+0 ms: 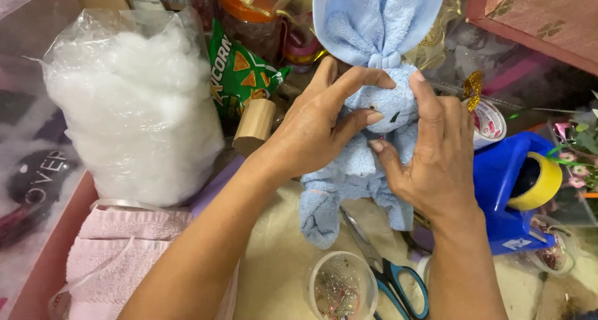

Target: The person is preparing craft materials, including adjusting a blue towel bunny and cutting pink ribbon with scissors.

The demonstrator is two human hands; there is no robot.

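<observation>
Cluttered table [280, 264]: stuffing bag [134, 108], scissors [389, 276], tape dispenser [507, 189] flank towel bunny [367, 139].

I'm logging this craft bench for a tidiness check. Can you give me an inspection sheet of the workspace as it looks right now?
Surface: beige table top, crowded at its edges.
Job's things: light blue towel bunny, held upright, ears up.
Clutter: bag of white stuffing; folded pink towel; scissors lying flat under the bunny; clear cup of pins; blue tape dispenser; green snack bag.
Grippers: left hand and right hand both grip the bunny, fingers at its face.
Cables: nothing seen.
Surroundings: pink box top right, jars behind.
</observation>
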